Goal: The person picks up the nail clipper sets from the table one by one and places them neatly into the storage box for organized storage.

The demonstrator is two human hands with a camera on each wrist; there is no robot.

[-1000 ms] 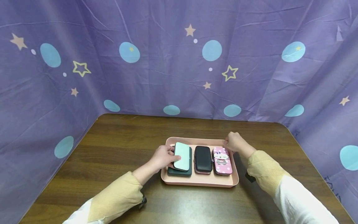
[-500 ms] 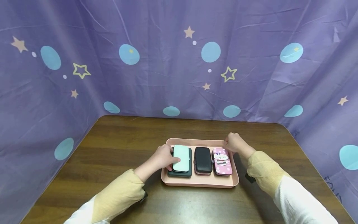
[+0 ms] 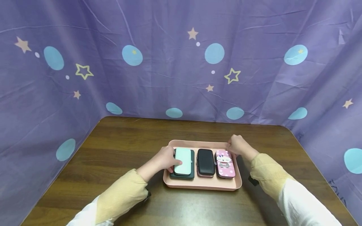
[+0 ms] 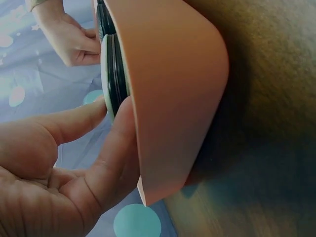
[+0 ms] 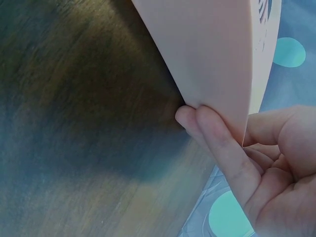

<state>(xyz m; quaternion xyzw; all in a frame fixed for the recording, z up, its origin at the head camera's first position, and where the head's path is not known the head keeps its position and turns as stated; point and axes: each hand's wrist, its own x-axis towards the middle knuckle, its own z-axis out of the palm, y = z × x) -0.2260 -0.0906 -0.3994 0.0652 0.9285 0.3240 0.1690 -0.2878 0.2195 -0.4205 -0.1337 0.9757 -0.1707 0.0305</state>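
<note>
My left hand (image 3: pixel 164 159) holds a flat mint-green case (image 3: pixel 183 161) by its left side, thumb on the lid. The mint case lies on a larger dark green case (image 3: pixel 183 177) at the left end of a pink tray (image 3: pixel 202 182). In the left wrist view the thumb and fingers of the left hand (image 4: pixel 59 163) pinch its edge just above the tray wall (image 4: pixel 173 74). My right hand (image 3: pixel 239 146) grips the tray's far right corner; in the right wrist view its fingertips lie outside the wall (image 5: pixel 212 54), with the thumb inside.
Mid-tray, a black case (image 3: pixel 205 161) lies over a pinkish one (image 3: pixel 205 175). On the right is a pink polka-dot case (image 3: pixel 225 164) with an animal face. The tray stands on a brown wooden table (image 3: pixel 127 138), enclosed by a purple curtain (image 3: pixel 175 78) with stars.
The mint-green case was tilted over the dark green one a second ago; my left hand has lowered and straightened it, so it lies flat there now. My right hand stays at the tray corner.
</note>
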